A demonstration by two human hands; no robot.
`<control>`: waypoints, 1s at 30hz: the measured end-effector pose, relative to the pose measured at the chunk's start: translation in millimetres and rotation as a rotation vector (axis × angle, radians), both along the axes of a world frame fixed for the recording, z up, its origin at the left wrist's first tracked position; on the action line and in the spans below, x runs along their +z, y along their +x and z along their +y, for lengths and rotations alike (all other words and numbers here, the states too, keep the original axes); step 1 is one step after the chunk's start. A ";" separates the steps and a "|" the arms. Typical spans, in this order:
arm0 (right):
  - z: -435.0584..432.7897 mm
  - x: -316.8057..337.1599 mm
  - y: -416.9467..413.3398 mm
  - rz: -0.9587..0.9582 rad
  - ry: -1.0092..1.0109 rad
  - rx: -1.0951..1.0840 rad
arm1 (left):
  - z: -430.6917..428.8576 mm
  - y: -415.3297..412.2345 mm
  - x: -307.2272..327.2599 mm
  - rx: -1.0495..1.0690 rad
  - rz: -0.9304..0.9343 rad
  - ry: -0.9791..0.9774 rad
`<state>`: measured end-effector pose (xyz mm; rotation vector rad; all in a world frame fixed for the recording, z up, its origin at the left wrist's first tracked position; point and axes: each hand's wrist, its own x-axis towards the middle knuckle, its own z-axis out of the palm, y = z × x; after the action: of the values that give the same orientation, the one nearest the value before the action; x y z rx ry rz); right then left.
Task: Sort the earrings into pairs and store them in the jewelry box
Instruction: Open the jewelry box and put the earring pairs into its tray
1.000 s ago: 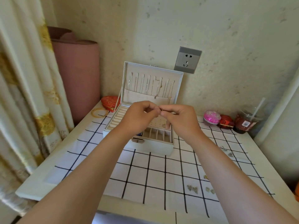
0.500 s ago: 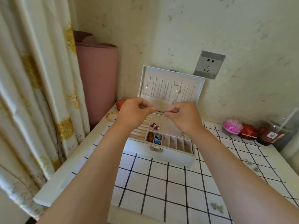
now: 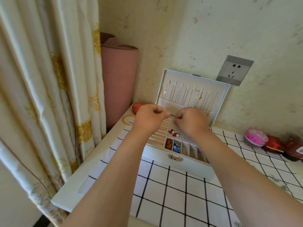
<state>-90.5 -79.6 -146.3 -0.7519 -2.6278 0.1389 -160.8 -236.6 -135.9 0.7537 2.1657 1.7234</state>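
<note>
The white jewelry box stands open against the wall, with necklaces hanging in its raised lid. Small red and pearl earrings sit in its perforated panel, and red and blue pieces lie in the front compartments. My left hand and my right hand hover over the back of the tray, a little apart. Each pinches something tiny at its fingertips, apparently an earring, too small to make out. A few loose earrings lie on the checked cloth at the right.
A gold bangle and a red pouch lie left of the box. A pink case, a red box and a dark cup stand at the right. A curtain and a pink roll fill the left.
My hands have drawn slightly apart and come down closer to the tray's perforated panel. The view has swung left, so the box now sits further right.
</note>
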 end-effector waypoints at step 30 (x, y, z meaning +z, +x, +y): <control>-6.5 20.3 38.0 0.504 -0.802 0.213 | 9.6 23.0 11.4 -0.085 -0.095 0.036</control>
<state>-52.5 -86.1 -126.0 -0.5503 -2.1050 1.3086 -137.8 -227.0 -124.5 0.7452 2.0165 1.7233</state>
